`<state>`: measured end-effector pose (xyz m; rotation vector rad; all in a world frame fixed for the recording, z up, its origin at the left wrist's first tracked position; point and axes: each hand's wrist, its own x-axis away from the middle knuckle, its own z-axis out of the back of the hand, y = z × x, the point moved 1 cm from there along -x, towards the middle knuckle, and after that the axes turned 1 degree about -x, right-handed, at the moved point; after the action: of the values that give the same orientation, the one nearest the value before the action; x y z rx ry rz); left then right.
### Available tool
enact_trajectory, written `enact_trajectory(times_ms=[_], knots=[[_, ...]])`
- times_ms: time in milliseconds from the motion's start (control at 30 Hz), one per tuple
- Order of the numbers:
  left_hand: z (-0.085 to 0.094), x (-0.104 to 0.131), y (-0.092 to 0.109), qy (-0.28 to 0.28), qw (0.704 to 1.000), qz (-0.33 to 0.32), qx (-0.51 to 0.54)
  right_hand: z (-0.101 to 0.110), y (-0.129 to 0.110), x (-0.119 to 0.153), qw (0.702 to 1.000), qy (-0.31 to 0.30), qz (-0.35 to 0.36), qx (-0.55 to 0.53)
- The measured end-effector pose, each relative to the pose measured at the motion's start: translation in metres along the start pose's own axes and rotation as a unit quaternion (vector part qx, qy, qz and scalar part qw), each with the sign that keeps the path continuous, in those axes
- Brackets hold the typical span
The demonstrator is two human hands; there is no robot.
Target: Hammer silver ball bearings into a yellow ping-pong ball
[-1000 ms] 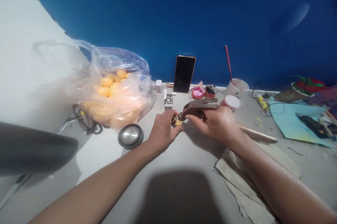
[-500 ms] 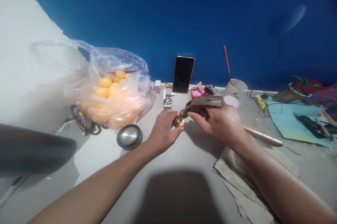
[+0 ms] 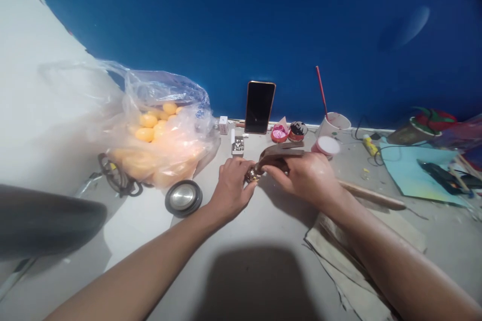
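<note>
My left hand steadies a small yellow ball on the grey tabletop between its thumb and fingers. Shiny metal bits dot the ball's surface, which is partly hidden. In my right hand is a claw hammer, gripped close to its head, with the wooden handle sticking out below the wrist. The hammer's striking face is at the ball and seems to touch it. Just beyond the left fingers stands a small open box of shiny metal pieces.
A clear plastic bag of yellow balls stands left, near a round black-rimmed lid. A phone leans on the blue wall. Decorated pieces, a white cup and a pink cup stand right of it; a cloth lies nearer.
The hammer head has come down and left onto the ball, together with my right hand. My left hand keeps its hold. The whole view has shifted slightly.
</note>
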<state>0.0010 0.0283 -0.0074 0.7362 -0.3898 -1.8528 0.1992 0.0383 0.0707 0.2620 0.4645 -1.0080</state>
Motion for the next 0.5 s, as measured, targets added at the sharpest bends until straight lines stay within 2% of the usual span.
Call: enact_trajectory(times_ms=[200, 400, 500], knots=[[0.0, 0.0004, 0.0024, -0.02, 1.0, -0.001, 0.014, 0.0018, 0.0006, 0.0011, 0.999, 0.047, -0.003, 0.001], [0.001, -0.0008, 0.005, -0.007, 1.0, 0.023, 0.002, 0.0008, -0.0002, 0.001, 1.0, 0.011, 0.018, 0.005], [0.0014, -0.0011, 0.0063, -0.008, 1.0, 0.017, -0.012, 0.0012, 0.0007, 0.0004, 0.999, 0.031, 0.01, 0.003]])
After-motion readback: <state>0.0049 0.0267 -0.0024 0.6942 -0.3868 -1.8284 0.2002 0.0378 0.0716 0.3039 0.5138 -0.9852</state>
